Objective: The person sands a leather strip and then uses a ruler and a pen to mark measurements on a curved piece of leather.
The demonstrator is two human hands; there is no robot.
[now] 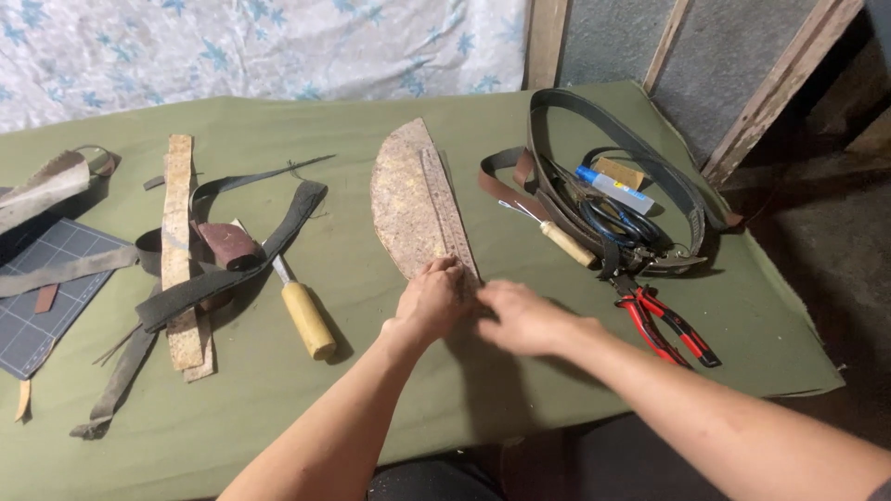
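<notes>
At table centre, the half-moon leather piece [413,199] looks thin, light and floppy; the left hand [432,301] presses curled fingers on its 6 o'clock end, the right hand [520,315] lies flat beside, gripping nothing, best pinched by the straight edge

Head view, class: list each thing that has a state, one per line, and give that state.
left hand: pressed flat on the curved leather piece
right hand: fingers at the piece's near end
curved leather piece: lying flat on the green cloth
red pliers: handles spread
wooden-handled tool: lying untouched
black belt: looped
</notes>
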